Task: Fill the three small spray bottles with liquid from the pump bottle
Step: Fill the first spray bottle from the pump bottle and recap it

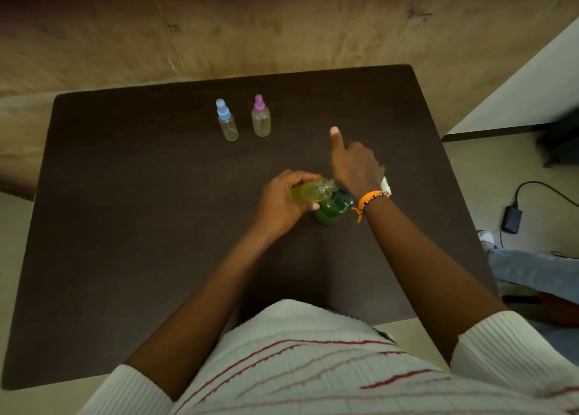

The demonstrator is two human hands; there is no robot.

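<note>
While the green pump bottle (332,209) stood near the middle of the dark table (125,226), its top was covered by the right hand (355,167), which pressed down on the pump head; a white part of the pump (385,185) showed just past the wrist. That hand's thumb stuck out straight toward the far side of the table, and how its other fingers lay could not be seen, so whether they curled round the pump or lay flat on it could not be told. An orange bracelet (369,198) circled the right wrist. Just to the left, the left hand (283,201) gripped a small uncapped bottle (311,190), fingers and thumb wrapped round its body, holding it tilted almost on its side with its open neck up against the pump's spout. Yellow-green liquid filled much of this small bottle. Well apart from the hands, toward the far edge of the table, two more small spray bottles stood upright near each other: the blue-capped bottle (227,120) on the left and the pink-capped bottle (261,116) on the right, both with their spray tops on. Each had a clear, yellowish body. The person wore a white ribbed top with red stripes (297,367). On the floor to the right lay a black power adapter (511,219) with its cable.
</note>
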